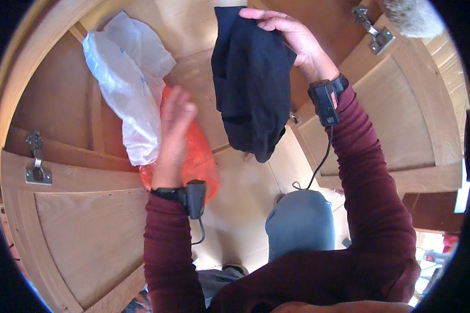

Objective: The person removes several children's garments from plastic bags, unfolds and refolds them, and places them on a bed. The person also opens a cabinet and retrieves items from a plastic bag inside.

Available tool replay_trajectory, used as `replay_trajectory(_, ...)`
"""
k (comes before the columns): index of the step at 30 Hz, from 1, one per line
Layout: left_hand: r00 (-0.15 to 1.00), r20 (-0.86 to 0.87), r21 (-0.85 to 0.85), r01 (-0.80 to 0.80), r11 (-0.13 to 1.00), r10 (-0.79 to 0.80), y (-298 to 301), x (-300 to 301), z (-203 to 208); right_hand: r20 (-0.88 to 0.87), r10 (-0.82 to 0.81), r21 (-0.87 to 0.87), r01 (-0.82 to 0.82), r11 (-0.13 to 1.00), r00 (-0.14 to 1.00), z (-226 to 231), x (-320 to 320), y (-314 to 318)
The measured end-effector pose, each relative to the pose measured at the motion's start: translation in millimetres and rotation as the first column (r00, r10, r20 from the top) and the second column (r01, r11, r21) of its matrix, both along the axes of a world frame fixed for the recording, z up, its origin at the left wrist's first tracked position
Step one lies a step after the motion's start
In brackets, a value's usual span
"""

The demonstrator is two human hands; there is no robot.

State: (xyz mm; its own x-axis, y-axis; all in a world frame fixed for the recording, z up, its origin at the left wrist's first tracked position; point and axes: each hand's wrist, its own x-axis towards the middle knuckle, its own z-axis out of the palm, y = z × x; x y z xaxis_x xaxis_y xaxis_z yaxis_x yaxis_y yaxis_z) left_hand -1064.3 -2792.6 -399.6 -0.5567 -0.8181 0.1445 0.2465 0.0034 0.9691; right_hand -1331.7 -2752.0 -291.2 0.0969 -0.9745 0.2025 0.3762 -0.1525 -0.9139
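Note:
A black cloth garment [253,88] hangs down from my right hand [292,39], whose fingers are closed on its top edge. Its exact kind is not clear from its folds. To the left, my left hand [176,120] is raised with its fingers pointing away from me, somewhat blurred, and I see nothing in them. Just behind and beside that hand lie a white translucent plastic bag [133,88] and an orange-red plastic bag [201,156]. The left hand and wrist cover part of the orange-red bag, so its contents are hidden.
Open wooden cabinet doors stand at the left [89,240] and right [381,120], with metal hinges [38,169] sticking out. Between them is a pale tiled floor [240,203]. My knee [300,224] juts up below the garment. A fluffy pale thing [415,18] sits at upper right.

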Motion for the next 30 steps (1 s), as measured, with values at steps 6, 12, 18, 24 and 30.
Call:
replay_trajectory(6, 0.969, 0.034, 0.098, 0.241, 0.965, -0.246, 42.4, -31.2, 1.1, -0.061, 0.077, 0.095, -0.071, 0.993, 0.995, 30.1, 40.9, 43.2)
replay_trajectory(12, 0.914, -0.39, 0.398, 0.279, 0.874, -0.114, 42.9, -6.7, 24.0, -0.376, -0.134, 0.094, 0.182, 0.979, 0.917, 70.5, 28.0, 72.2)
replay_trajectory(18, 0.91, -0.383, 0.396, 0.319, 0.861, -0.161, 44.7, 17.5, 48.8, -0.439, -0.186, 0.158, 0.279, 0.947, 0.879, 75.3, 16.0, 94.0)
replay_trajectory(24, 0.875, -0.326, 0.276, 0.45, 0.849, -0.358, 51.4, 44.4, 63.9, -0.516, -0.311, 0.069, 0.4, 0.914, 0.798, 84.1, 15.2, 92.3)
replay_trajectory(30, 0.938, 0.043, 0.13, 0.337, 0.932, -0.345, 36.7, 58.4, 47.8, -0.538, -0.346, 0.011, 0.417, 0.909, 0.769, 91.4, 7.0, 96.5)
